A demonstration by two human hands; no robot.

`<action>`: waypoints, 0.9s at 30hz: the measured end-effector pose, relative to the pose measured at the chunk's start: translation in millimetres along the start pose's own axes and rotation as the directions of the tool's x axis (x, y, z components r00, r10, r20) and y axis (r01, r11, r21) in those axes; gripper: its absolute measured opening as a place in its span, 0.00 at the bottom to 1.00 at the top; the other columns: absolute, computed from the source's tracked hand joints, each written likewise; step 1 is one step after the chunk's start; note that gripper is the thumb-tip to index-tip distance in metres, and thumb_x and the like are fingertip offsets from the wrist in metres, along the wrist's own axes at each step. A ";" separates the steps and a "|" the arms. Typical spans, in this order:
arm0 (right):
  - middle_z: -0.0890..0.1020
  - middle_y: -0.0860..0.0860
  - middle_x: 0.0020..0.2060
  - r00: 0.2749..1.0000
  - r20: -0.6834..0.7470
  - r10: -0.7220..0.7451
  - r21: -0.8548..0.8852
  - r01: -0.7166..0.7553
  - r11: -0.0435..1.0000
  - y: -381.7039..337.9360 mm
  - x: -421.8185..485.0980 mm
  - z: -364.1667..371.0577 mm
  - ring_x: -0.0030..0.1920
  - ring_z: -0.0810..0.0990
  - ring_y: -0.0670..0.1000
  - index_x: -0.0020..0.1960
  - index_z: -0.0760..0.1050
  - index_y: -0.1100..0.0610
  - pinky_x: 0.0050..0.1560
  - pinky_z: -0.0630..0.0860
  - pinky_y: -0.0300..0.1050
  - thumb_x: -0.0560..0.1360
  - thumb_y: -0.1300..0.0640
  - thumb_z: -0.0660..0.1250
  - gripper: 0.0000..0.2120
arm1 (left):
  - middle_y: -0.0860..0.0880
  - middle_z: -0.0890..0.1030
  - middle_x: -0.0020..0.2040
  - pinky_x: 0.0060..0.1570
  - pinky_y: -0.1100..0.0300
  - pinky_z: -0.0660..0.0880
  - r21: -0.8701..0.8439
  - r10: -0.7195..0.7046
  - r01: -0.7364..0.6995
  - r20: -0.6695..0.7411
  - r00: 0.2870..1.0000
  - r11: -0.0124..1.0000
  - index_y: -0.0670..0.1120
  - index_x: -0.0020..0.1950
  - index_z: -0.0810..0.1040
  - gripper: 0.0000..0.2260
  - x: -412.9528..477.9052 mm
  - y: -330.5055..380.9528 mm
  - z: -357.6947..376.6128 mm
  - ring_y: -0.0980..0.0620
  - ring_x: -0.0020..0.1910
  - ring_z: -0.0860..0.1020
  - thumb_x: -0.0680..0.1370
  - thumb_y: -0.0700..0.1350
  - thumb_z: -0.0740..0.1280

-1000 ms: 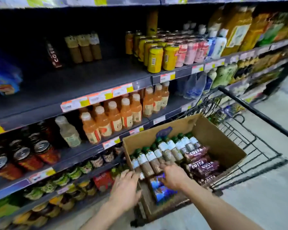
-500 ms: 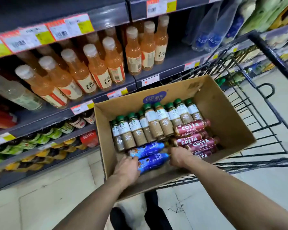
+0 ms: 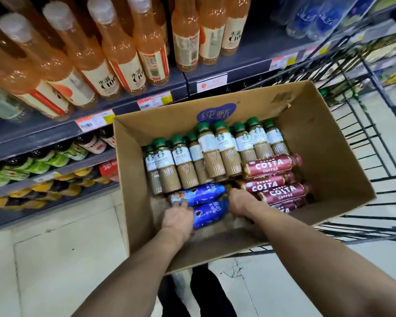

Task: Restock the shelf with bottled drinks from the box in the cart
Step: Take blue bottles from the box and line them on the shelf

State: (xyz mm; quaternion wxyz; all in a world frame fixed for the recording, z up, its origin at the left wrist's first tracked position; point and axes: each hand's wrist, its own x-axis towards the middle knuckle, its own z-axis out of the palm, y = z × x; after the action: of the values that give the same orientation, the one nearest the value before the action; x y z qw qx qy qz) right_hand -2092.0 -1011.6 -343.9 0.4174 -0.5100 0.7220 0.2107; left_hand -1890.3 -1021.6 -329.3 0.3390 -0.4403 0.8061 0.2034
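Shelves (image 3: 249,62) stand left of the cart (image 3: 364,110), in whose box (image 3: 329,156) the left hand (image 3: 178,216) curls onto lying blue bottles (image 3: 209,212), the hold of the right hand (image 3: 240,202) hidden; slick wrappers may slip mid-lift.

Pale tiled floor (image 3: 55,259) fills the view from 8 o'clock round to 4 o'clock, with a crack (image 3: 234,269) in it near 6 o'clock. Dark grey shelving (image 3: 28,133) runs across from 9 to 1 o'clock, its edges carrying paper price tags (image 3: 94,120).
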 end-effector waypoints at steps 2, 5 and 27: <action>0.74 0.62 0.69 1.000 -0.001 0.030 0.010 -0.030 0.999 -3.4 1.7 0.3 0.70 0.73 0.59 0.71 0.67 0.67 0.70 0.68 0.48 0.80 0.60 0.60 0.21 | 0.45 0.70 0.69 0.60 0.50 0.74 0.038 -0.009 0.009 0.002 1.000 0.999 0.45 0.69 0.73 0.23 0.8 6.2 -1.8 0.42 0.68 0.70 0.76 0.51 0.71; 0.72 0.63 0.71 0.998 0.002 0.069 0.071 -0.069 0.995 -7.4 3.5 -0.7 0.71 0.71 0.59 0.71 0.67 0.68 0.72 0.66 0.48 0.81 0.59 0.58 0.21 | 0.45 0.71 0.69 0.60 0.51 0.74 0.041 -0.030 0.030 0.001 1.000 0.999 0.44 0.69 0.74 0.19 0.0 9.8 -5.2 0.43 0.67 0.72 0.78 0.43 0.65; 0.82 0.62 0.51 0.878 0.446 0.175 0.894 -0.447 -0.037 -48.5 30.9 16.1 0.49 0.83 0.61 0.62 0.71 0.61 0.46 0.84 0.56 0.73 0.47 0.76 0.26 | 0.46 0.73 0.69 0.65 0.55 0.70 0.081 -0.010 0.018 -0.101 0.995 0.997 0.47 0.72 0.67 0.23 -61.6 -20.8 -20.4 0.44 0.71 0.68 0.77 0.43 0.66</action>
State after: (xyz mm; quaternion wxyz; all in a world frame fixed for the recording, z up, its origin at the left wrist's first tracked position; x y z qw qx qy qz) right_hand -2045.5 -1036.2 -372.3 0.6595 0.1195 0.7137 -0.2035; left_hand -1856.6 -1010.1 -271.2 0.3170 -0.4412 0.8268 0.1455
